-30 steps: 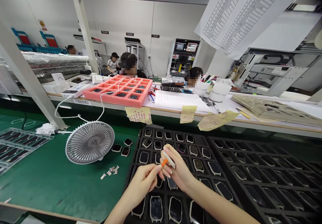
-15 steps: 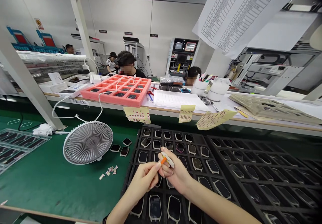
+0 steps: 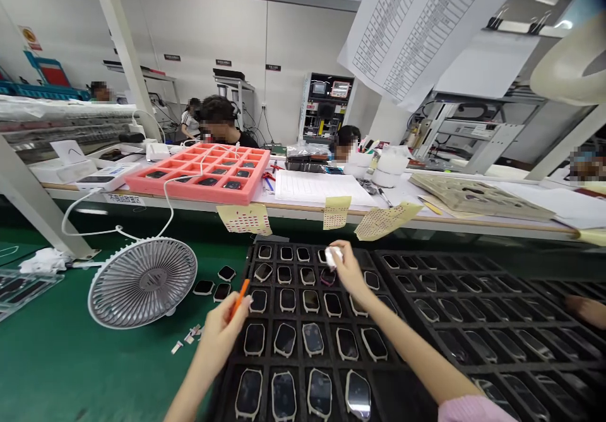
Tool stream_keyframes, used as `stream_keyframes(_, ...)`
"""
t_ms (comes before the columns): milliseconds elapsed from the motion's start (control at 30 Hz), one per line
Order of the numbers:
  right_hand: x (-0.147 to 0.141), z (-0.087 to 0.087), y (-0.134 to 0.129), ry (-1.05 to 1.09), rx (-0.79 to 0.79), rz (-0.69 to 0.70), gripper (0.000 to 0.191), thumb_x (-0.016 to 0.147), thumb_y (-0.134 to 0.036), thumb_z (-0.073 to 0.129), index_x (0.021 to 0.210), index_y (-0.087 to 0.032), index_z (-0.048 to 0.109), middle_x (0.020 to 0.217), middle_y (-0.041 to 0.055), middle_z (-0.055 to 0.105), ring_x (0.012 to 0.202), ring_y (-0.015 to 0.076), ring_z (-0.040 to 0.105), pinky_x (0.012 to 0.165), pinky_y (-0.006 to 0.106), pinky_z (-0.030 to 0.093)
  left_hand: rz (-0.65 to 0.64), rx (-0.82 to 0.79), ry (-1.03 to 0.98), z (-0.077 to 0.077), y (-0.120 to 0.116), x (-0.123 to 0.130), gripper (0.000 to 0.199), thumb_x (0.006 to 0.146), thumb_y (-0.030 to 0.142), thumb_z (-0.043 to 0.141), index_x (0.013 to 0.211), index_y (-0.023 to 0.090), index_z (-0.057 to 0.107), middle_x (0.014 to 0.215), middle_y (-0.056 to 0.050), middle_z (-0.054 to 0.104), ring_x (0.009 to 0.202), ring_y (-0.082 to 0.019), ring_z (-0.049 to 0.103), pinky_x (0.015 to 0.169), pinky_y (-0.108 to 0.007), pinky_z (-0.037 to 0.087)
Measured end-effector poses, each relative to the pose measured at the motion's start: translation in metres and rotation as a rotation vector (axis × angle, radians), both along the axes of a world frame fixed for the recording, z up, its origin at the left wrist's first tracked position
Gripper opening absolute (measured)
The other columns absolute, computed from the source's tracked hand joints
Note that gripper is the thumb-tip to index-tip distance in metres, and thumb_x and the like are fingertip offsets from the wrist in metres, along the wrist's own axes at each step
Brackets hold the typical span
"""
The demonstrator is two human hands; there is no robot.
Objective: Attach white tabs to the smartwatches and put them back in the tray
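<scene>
My left hand (image 3: 218, 327) is closed around a thin orange stick tool (image 3: 241, 297), which points upward near the left edge of the black foam tray (image 3: 398, 390). Over the back rows of that tray, my right hand (image 3: 351, 275) pinches a whitish watch case (image 3: 333, 258); blur and fingers hide its details. Rows of smartwatch cases with dark screens fill most of the slots, such as a watch case (image 3: 284, 393) near the front. A dark red-rimmed watch (image 3: 327, 276) lies just below my right fingers.
On the green bench, a grey fan (image 3: 149, 280) stands left, with loose watches (image 3: 203, 287) and small pale pieces (image 3: 192, 335) beside it. A second black tray (image 3: 454, 346) adjoins on the right, where another person's hand (image 3: 589, 310) reaches in. A pink foam tray (image 3: 189, 188) sits on the shelf.
My hands were together at the watch case, the orange tool against it. Now they are apart: the left has moved left with the tool, the right away over the back rows. The view has shifted.
</scene>
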State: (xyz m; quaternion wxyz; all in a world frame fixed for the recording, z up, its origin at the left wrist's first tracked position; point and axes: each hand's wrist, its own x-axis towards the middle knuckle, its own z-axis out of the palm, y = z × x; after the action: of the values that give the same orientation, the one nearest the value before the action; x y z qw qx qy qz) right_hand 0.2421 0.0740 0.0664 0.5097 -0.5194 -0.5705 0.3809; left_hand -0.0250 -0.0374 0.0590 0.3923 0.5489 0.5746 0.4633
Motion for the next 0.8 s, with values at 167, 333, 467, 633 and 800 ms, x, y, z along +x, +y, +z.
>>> stream_keyframes(167, 0.085, -0.019, 0.059, -0.295, 0.042, -0.243, 0.013, 0.084, -0.035, 0.050, 0.082, -0.022, 0.048, 0.085, 0.0060, 0.059, 0.084, 0.0249, 0.056, 0.080, 0.039, 0.040, 0.155, -0.088, 0.380, -0.028, -0.011, -0.052, 0.046, 0.078, 0.063, 0.041, 0.060, 0.021, 0.035, 0.053, 0.007, 0.028, 0.050, -0.011, 0.030, 0.049, -0.021, 0.028)
stream_keyframes(333, 0.104, -0.042, 0.068, -0.543, 0.010, -0.198, 0.006, 0.084, -0.021, 0.056, 0.080, -0.018, 0.056, 0.086, 0.0023, 0.062, 0.084, 0.0187, 0.059, 0.084, 0.037, 0.043, 0.200, -0.115, 0.530, -0.043, -0.017, -0.062, 0.040, 0.081, 0.055, 0.040, 0.059, 0.023, 0.032, 0.051, 0.007, 0.027, 0.045, -0.012, 0.031, 0.047, -0.020, 0.030)
stream_keyframes(467, 0.117, -0.047, 0.053, -0.714, -0.009, -0.228, 0.007, 0.079, -0.014, 0.053, 0.078, -0.020, 0.056, 0.090, 0.0082, 0.061, 0.094, 0.0243, 0.059, 0.084, 0.037, 0.042, 0.204, -0.167, 0.634, -0.045, -0.014, -0.065, 0.033, 0.084, 0.049, 0.037, 0.062, 0.024, 0.037, 0.047, 0.005, 0.035, 0.042, -0.015, 0.042, 0.046, -0.020, 0.032)
stream_keyframes(633, 0.134, -0.051, 0.024, -0.842, -0.107, -0.306, 0.021, 0.076, -0.028, 0.060, 0.062, -0.022, 0.045, 0.071, 0.0089, 0.057, 0.075, 0.0294, 0.061, 0.067, 0.038, 0.042, 0.212, -0.261, 0.721, -0.048, -0.011, -0.073, 0.029, 0.084, 0.047, 0.036, 0.066, 0.025, 0.041, 0.050, -0.002, 0.053, 0.049, -0.023, 0.057, 0.047, -0.023, 0.034)
stream_keyframes(800, 0.126, -0.053, 0.014, -0.808, -0.072, -0.265, 0.027, 0.070, -0.031, 0.066, 0.061, -0.024, 0.042, 0.073, 0.0072, 0.055, 0.080, 0.0297, 0.060, 0.066, 0.036, 0.040, 0.280, -0.237, 0.669, -0.044, -0.012, -0.075, 0.028, 0.083, 0.051, 0.040, 0.078, 0.025, 0.050, 0.058, -0.003, 0.062, 0.054, -0.026, 0.063, 0.047, -0.023, 0.036)
